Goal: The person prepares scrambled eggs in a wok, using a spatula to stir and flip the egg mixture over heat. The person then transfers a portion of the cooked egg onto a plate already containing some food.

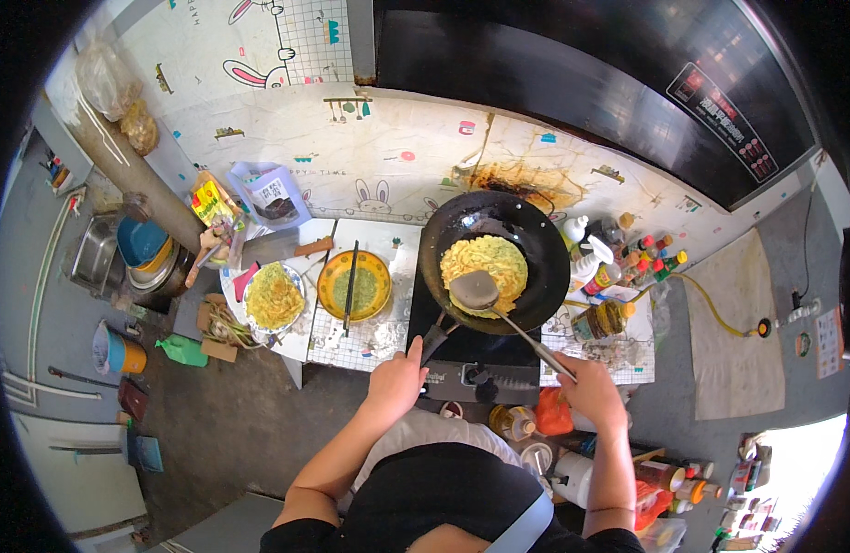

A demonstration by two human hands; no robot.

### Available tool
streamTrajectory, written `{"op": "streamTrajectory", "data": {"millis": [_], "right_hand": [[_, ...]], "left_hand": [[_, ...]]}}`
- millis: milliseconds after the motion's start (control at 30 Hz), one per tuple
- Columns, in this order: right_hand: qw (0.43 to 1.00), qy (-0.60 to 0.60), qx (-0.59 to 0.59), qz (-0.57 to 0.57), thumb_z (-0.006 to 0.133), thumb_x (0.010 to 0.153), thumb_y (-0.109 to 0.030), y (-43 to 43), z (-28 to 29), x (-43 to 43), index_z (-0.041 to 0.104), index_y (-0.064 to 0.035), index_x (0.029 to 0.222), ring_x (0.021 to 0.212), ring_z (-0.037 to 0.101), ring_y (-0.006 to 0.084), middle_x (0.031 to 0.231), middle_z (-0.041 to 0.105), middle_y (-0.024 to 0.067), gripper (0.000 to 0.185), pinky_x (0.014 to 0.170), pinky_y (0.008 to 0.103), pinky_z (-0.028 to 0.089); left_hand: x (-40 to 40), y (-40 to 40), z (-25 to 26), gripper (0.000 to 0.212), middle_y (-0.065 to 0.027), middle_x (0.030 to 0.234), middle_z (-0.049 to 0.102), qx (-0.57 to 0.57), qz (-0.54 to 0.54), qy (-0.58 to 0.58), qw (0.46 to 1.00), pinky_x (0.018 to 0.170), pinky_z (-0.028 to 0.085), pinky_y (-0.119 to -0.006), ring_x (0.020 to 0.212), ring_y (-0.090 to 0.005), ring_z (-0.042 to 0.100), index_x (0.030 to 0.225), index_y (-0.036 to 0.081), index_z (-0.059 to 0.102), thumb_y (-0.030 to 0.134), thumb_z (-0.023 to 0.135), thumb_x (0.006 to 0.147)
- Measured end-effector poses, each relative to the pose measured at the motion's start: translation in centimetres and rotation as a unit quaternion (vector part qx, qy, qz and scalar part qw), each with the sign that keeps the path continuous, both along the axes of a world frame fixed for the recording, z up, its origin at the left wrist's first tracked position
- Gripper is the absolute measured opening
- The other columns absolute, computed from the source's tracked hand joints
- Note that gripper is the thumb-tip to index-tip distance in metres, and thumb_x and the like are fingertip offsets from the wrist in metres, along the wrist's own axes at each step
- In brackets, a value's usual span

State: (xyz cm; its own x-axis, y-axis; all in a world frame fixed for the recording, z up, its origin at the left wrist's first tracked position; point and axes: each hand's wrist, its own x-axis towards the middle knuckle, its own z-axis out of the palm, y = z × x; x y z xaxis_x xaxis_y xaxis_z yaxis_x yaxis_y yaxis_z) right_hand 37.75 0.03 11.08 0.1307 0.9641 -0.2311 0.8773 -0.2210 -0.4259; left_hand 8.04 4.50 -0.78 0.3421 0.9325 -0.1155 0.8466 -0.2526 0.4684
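Note:
A black wok [542, 269] sits over the gas stove [487, 380], its handle gripped by my left hand [397, 380]. Inside lies a round yellow egg pancake [487, 256] with green flecks. My right hand [592, 387] grips a metal wok spatula [475, 289], whose blade rests on the lower left part of the pancake. Left of the stove stands an orange patterned bowl [324, 283] holding a greenish-yellow mixture, with dark chopsticks [354, 263] laid across it. Farther left, a plate [253, 325] bears another yellow pancake [275, 296].
Right of the wok stand a white spray bottle [587, 263], several sauce bottles and a jar [601, 320]. A cleaver [276, 250] lies behind the plate. A yellow gas hose [708, 304] runs to the right wall. A range hood [570, 76] hangs above.

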Motion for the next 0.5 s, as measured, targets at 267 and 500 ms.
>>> {"op": "streamTrajectory", "data": {"millis": [267, 500], "right_hand": [[0.997, -0.051, 0.004, 0.062, 0.063, 0.080, -0.007, 1.2, 3.3, 2.3, 0.065, -0.0067, 0.114, 0.090, 0.062, 0.0410, 0.096, 0.065, 0.0228, 0.034, 0.079, 0.0437, 0.049], [0.992, -0.095, 0.022, 0.080, 0.060, 0.083, -0.011, 2.1, 1.4, 0.2, 0.063, -0.0122, 0.118, 0.079, 0.062, 0.0433, 0.081, 0.064, 0.0240, 0.036, 0.073, 0.0500, 0.050]], "left_hand": [[-0.1, 0.2, -0.2, 0.056, -0.0202, 0.078, 0.062, -0.004, -0.002, -0.001, 1.000, 0.059, 0.051, -0.046, 0.067, -0.0375, 0.062, 0.135, 0.001, 0.040, 0.024, 0.060, 0.088], [0.0, 0.2, 0.2, 0.056, -0.0194, 0.081, 0.062, -0.015, -0.005, -0.003, 1.000, 0.060, 0.051, -0.045, 0.068, -0.0363, 0.063, 0.136, 0.002, 0.040, 0.025, 0.059, 0.088]]}}
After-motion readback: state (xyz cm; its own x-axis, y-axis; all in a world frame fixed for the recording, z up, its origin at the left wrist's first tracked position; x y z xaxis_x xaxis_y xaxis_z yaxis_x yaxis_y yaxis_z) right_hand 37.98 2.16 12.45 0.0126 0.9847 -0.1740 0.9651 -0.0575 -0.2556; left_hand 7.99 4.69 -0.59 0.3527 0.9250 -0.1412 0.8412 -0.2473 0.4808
